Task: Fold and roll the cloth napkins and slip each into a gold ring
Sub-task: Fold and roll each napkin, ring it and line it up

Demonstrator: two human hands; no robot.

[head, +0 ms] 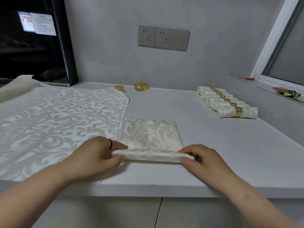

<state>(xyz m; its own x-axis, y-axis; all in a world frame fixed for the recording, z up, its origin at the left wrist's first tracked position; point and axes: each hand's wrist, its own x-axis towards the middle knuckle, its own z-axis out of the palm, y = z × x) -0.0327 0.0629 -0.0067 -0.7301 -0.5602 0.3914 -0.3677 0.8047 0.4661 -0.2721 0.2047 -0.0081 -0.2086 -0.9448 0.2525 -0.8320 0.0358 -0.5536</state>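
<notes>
L hand (97, 155) and R hand (202, 160) each pinch an end of the part-rolled napkin (151, 142) near counter (213, 153) front edge (roll approx. half done). Six ringed napkins (228, 102) at right rear.

Worn on the head, looking forward and down across the counter (205, 145) toward the wall (107, 55). Wide-angle, with straight lines bowed near the edges. Close over the counter's near edge, with left hand (97, 153) and right hand (204, 160) holding the napkin (151, 156) at lower centre. Facing the sockets (163, 37) straight ahead; window (286, 60) at far right.
</notes>
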